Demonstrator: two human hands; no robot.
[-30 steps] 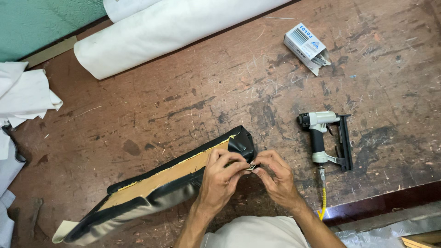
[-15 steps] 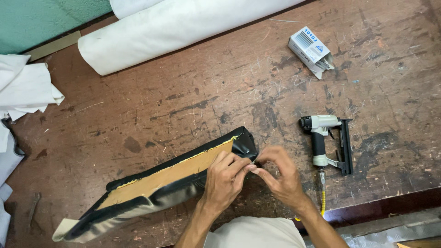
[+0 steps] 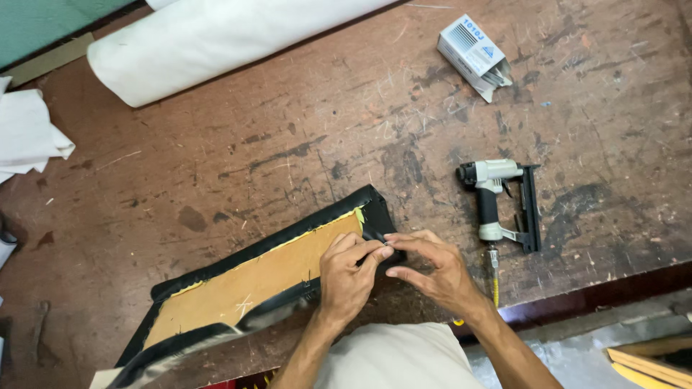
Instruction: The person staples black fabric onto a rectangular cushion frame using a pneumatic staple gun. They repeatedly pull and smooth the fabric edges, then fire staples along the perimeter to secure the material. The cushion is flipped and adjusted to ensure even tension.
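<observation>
Now the left hand [image 3: 351, 277] and right hand [image 3: 432, 270] both pinch the black cover [image 3: 375, 216] at the board's [image 3: 267, 277] corner. Nearby, a staple gun [image 3: 501, 202] lies on the table [image 3: 288, 144].

One head-worn camera looks steeply down on a scarred brown tabletop [image 3: 303, 122], close enough that the wearer's forearms enter from the bottom edge of the frame. The hands, left [image 3: 346, 277] and right [image 3: 432, 270], meet just below centre. The view faces away from the wearer's body: the tabletop's near edge cuts across the lower right, its far side runs out at the top. There is no second view.
</observation>
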